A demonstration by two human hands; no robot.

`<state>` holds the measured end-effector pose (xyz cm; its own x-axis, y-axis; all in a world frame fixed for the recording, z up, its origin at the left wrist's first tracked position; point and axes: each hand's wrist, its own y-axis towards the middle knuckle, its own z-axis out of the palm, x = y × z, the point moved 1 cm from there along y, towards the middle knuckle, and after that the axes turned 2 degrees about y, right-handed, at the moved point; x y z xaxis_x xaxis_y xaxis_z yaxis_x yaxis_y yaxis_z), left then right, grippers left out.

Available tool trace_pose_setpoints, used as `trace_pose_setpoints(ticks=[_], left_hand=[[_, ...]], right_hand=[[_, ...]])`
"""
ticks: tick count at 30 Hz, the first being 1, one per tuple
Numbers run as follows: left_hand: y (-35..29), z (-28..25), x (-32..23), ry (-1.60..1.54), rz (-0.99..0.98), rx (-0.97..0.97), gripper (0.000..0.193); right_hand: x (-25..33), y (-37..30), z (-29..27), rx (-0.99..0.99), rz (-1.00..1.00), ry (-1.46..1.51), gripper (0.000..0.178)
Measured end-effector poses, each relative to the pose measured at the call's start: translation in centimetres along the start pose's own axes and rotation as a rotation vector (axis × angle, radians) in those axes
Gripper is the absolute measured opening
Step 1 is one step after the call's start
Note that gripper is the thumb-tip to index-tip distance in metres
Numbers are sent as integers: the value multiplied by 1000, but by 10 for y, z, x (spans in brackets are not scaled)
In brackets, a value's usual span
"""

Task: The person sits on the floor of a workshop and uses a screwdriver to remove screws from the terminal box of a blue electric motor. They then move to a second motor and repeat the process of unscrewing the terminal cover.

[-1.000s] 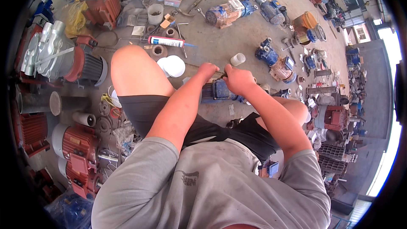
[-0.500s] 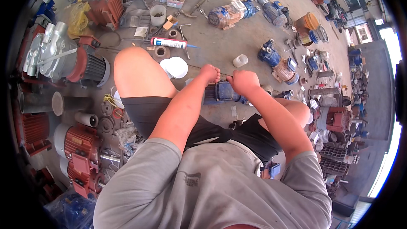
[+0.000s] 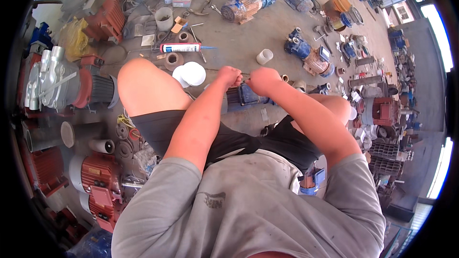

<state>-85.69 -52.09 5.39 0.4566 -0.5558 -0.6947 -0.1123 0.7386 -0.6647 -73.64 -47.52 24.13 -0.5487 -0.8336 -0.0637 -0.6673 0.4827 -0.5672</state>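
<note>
My left hand (image 3: pixel 230 76) and my right hand (image 3: pixel 263 81) are close together in front of my knees, both with fingers curled closed. A thin dark line shows in the narrow gap between them; whether it is a held piece or a mark on the floor I cannot tell. Just below the hands lies a small blue electric motor (image 3: pixel 247 96), partly hidden by my right hand and forearm. Left of my left hand sit white round lids (image 3: pixel 193 73). A whitish plastic cup (image 3: pixel 264 57) stands beyond my right hand.
A sealant cartridge (image 3: pixel 180 48) with a blue nozzle lies beyond my left knee, near a metal ring (image 3: pixel 173 60) and a bucket (image 3: pixel 164 18). Red motors (image 3: pixel 101 173) crowd the left side. A blue and rusty motor (image 3: pixel 310 57) lies to the right.
The view has shifted, so floor things appear further left. My hands have come slightly closer together, and both remain closed above the blue motor.
</note>
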Motion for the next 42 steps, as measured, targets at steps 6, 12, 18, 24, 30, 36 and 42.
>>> trace_pose_setpoints(ticks=[6,12,18,24,30,36,42], left_hand=[[2,-7,-1,61,53,-128,23],[-3,-4,-4,150,80,-214,25],[-7,-7,-2,-15,77,-154,15],[2,3,-7,-60,87,-107,15],[20,-26,13,-135,117,-69,17],[19,-13,14,578,165,-239,42],[23,-5,23,336,168,-219,27]], right_hand=[[-2,12,20,-108,-51,46,19],[-16,28,31,-155,178,207,20],[-9,-7,17,-185,-195,47,22],[-22,20,27,6,137,112,20],[-7,15,17,-183,-206,-115,22],[-8,0,37,-20,143,37,27],[9,10,14,-43,184,154,30]])
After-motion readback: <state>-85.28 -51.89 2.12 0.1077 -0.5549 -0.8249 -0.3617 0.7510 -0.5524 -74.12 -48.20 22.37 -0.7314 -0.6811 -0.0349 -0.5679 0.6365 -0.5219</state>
